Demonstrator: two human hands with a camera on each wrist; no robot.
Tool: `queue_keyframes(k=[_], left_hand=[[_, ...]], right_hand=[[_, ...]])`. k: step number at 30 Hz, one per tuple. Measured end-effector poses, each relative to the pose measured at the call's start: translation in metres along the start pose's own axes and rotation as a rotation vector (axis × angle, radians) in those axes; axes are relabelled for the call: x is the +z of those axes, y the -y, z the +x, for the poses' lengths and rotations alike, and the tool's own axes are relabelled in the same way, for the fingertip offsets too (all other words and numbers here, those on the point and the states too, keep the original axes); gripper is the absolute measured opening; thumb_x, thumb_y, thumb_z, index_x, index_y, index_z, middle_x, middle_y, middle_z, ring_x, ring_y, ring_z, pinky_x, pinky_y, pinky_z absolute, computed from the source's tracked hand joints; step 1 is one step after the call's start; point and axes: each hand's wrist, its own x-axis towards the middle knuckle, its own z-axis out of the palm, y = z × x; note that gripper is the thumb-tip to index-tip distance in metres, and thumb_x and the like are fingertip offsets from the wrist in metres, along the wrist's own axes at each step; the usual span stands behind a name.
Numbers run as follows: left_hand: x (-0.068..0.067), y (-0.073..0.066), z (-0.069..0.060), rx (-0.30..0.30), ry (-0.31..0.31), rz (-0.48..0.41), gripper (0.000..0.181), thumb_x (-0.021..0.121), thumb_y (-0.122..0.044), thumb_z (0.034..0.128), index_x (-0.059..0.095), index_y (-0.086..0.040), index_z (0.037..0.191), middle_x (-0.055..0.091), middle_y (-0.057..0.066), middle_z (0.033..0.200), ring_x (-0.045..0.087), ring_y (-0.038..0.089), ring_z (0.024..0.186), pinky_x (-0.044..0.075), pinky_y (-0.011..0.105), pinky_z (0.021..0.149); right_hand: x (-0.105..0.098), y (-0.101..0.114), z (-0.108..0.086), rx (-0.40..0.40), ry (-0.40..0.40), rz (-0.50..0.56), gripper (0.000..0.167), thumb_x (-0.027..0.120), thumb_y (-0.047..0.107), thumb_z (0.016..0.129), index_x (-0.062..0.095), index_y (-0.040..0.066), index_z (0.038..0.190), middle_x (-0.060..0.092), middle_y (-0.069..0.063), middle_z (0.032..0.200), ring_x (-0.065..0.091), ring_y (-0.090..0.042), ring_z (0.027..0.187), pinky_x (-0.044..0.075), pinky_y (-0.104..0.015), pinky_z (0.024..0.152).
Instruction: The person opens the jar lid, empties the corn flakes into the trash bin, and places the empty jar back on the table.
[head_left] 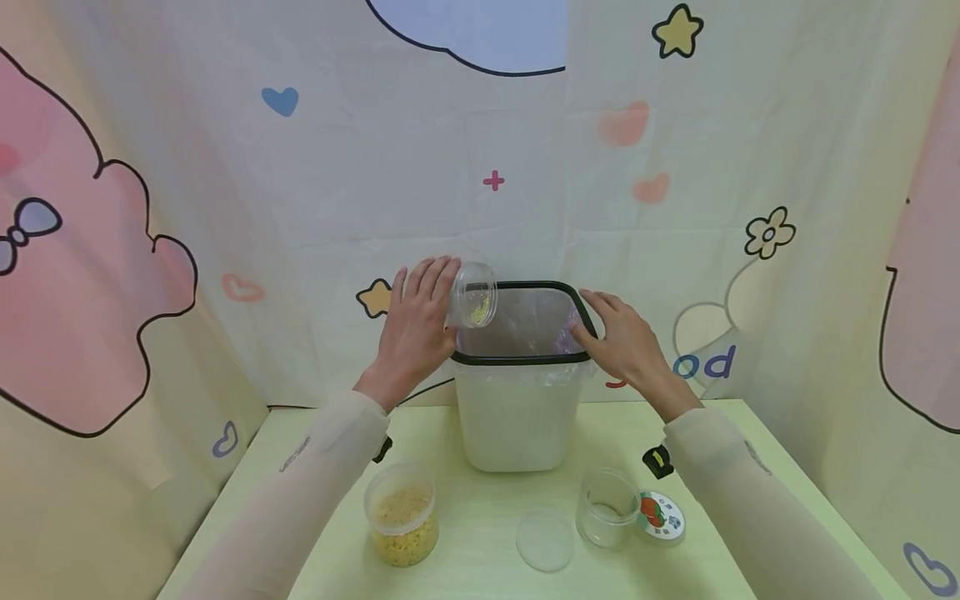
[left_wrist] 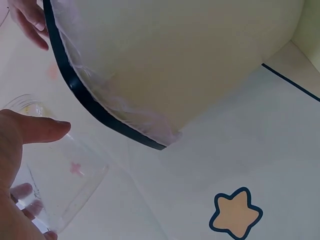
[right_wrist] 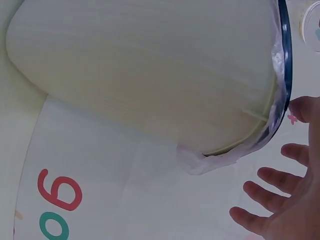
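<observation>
My left hand (head_left: 417, 323) grips a clear plastic jar (head_left: 476, 283), tipped on its side above the left part of a white trash bin (head_left: 517, 421). A few yellow bits (head_left: 480, 312) lie inside the jar near its mouth. In the left wrist view, the thumb lies along one side of the clear jar (left_wrist: 75, 187) and fingertips show behind it. At the bin's right side is my right hand (head_left: 624, 337), fingers spread and fairly straight, thumb at the black rim (right_wrist: 286, 75). Whether that thumb touches the rim, I cannot tell. A thin plastic liner (head_left: 558, 375) hangs over the bin's edge.
On the pale table (head_left: 480, 575) in front stand a clear jar of yellow crumbly contents (head_left: 405, 533) and another clear jar (head_left: 607, 521). A translucent lid (head_left: 545, 540) and a round printed lid (head_left: 662, 516) lie nearby. A patterned cloth (head_left: 375, 167) hangs behind the bin.
</observation>
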Motion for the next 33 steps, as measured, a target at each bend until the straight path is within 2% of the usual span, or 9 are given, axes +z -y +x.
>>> queue_keyframes(k=[9, 19, 24, 29, 33], left_hand=[[-0.003, -0.003, -0.013, -0.026, -0.044, -0.057, 0.090, 0.081, -0.022, 0.0781, 0.029, -0.009, 0.151, 0.039, 0.010, 0.151, 0.033, 0.029, 0.142, 0.025, 0.052, 0.120], [-0.010, -0.017, -0.025, 0.000, -0.130, -0.109, 0.092, 0.084, -0.020, 0.0729, 0.032, -0.006, 0.148, 0.043, 0.012, 0.146, 0.039, 0.030, 0.137, 0.030, 0.050, 0.118], [-0.013, -0.023, -0.032, -0.003, -0.154, -0.135, 0.094, 0.085, -0.020, 0.0707, 0.033, -0.006, 0.148, 0.044, 0.012, 0.144, 0.040, 0.030, 0.135, 0.032, 0.048, 0.117], [-0.013, -0.029, -0.039, -0.004, -0.177, -0.151, 0.094, 0.085, -0.021, 0.0697, 0.034, -0.006, 0.147, 0.045, 0.012, 0.143, 0.042, 0.029, 0.133, 0.034, 0.045, 0.115], [-0.013, -0.034, -0.045, -0.016, -0.189, -0.174, 0.093, 0.085, -0.020, 0.0694, 0.035, -0.005, 0.146, 0.046, 0.012, 0.142, 0.044, 0.030, 0.131, 0.038, 0.045, 0.112]], right_hand=[[-0.003, 0.004, -0.017, -0.061, -0.023, 0.023, 0.068, 0.052, 0.045, 0.098, 0.027, 0.022, 0.156, 0.029, -0.017, 0.160, 0.030, -0.042, 0.144, 0.032, -0.065, 0.111], [-0.008, 0.015, -0.036, -0.165, -0.110, 0.015, 0.067, 0.058, 0.041, 0.096, 0.033, 0.019, 0.154, 0.033, -0.016, 0.158, 0.035, -0.042, 0.142, 0.036, -0.064, 0.108], [-0.008, 0.018, -0.044, -0.186, -0.130, 0.014, 0.068, 0.059, 0.042, 0.095, 0.033, 0.021, 0.154, 0.034, -0.015, 0.158, 0.037, -0.040, 0.140, 0.039, -0.062, 0.106], [-0.009, 0.021, -0.051, -0.192, -0.147, 0.016, 0.069, 0.061, 0.042, 0.093, 0.034, 0.023, 0.154, 0.034, -0.013, 0.158, 0.034, -0.041, 0.143, 0.034, -0.065, 0.109], [-0.008, 0.023, -0.058, -0.204, -0.165, 0.008, 0.068, 0.062, 0.041, 0.092, 0.037, 0.023, 0.152, 0.035, -0.012, 0.158, 0.039, -0.039, 0.139, 0.043, -0.060, 0.103]])
